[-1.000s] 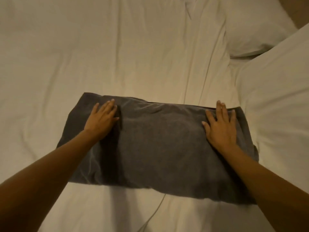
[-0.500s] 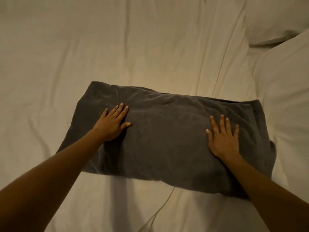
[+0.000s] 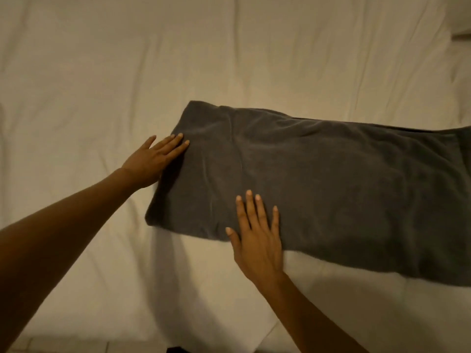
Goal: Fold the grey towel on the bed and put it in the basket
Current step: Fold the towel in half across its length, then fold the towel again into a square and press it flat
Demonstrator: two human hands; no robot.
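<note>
Grey towel (image 3: 331, 189), folded to a long rectangle, lies flat on the white bed sheet (image 3: 127, 72), running from centre frame out past the right edge; some creases across its top layer. Left hand (image 3: 155, 159) flat at the towel's left short edge, fingers straight, their tips touching the fabric, gripping nothing. Right hand (image 3: 257, 240) flat across the towel's near edge, fingers straight and slightly spread on the cloth, heel over the sheet, holding nothing.

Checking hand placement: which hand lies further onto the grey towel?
The right hand, fingers flat well inside the grey towel; the left hand only reaches its left edge.
</note>
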